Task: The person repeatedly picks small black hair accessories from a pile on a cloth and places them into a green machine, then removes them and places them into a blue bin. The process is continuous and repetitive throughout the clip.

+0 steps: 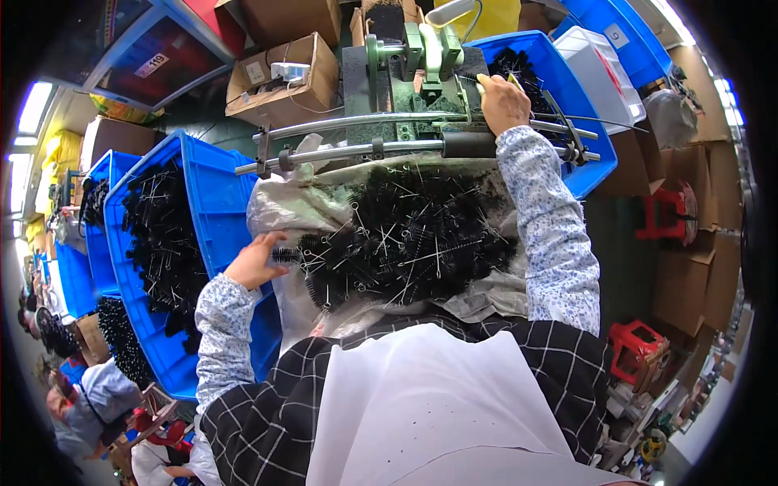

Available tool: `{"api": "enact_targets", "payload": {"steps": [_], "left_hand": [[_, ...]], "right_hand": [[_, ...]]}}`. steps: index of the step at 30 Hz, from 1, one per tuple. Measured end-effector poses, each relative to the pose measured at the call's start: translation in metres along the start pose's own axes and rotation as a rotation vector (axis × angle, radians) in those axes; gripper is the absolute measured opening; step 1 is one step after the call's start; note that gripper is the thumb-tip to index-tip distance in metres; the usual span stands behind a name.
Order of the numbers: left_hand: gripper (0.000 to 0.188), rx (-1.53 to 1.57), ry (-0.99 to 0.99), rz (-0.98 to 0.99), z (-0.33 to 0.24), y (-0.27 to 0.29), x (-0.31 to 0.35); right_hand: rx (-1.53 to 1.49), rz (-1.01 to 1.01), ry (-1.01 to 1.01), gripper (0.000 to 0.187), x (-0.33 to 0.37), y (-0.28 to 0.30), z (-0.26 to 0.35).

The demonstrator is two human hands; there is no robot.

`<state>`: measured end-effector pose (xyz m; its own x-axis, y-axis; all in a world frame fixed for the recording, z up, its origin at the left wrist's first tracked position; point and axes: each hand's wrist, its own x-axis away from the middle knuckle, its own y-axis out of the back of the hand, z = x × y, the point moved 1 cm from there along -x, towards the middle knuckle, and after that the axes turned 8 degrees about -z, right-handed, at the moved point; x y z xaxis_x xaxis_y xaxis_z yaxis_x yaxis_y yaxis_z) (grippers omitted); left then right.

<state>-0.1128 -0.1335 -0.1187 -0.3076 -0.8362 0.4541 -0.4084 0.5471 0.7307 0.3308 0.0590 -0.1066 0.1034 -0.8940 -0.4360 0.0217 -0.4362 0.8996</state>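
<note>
A heap of black-bristled wire brushes [405, 235] with looped metal ends lies on a pale plastic sheet [284, 206] in front of me. At the heap's left edge, the thumb and fingers of my left hand [254, 261] close around one brush [286, 254]. My right hand [506, 104] is stretched forward at the right side of a green bench machine [432, 69]. Yellow covers show on its fingertips, and the fingers are bent together. What they pinch is too small to make out. Two metal rails [348, 151] cross between the machine and the heap.
A blue bin [198, 190] filled with black brushes stands to my left. Another blue bin [567, 77] with brushes sits right of the machine. Cardboard boxes [288, 81] are behind, and red stools [639, 350] stand at right. Other people [101, 397] are at lower left.
</note>
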Motion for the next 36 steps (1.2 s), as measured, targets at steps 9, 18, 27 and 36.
{"api": "enact_targets", "payload": {"steps": [9, 18, 27, 36], "left_hand": [[0.032, 0.214, -0.017, -0.051, -0.016, -0.004, -0.011], [0.022, 0.307, -0.076, -0.145, -0.040, 0.037, -0.016], [0.021, 0.423, -0.121, -0.374, -0.064, 0.076, -0.014], [0.024, 0.412, -0.276, -0.474, -0.093, 0.082, -0.033]], "right_hand": [[-0.059, -0.027, 0.078, 0.022, -0.008, -0.025, -0.007], [0.041, 0.001, 0.087, 0.033, -0.013, -0.028, -0.014], [-0.191, -0.146, -0.004, 0.029, 0.003, -0.034, -0.023], [-0.115, -0.077, 0.002, 0.019, -0.009, -0.021, 0.054]]}}
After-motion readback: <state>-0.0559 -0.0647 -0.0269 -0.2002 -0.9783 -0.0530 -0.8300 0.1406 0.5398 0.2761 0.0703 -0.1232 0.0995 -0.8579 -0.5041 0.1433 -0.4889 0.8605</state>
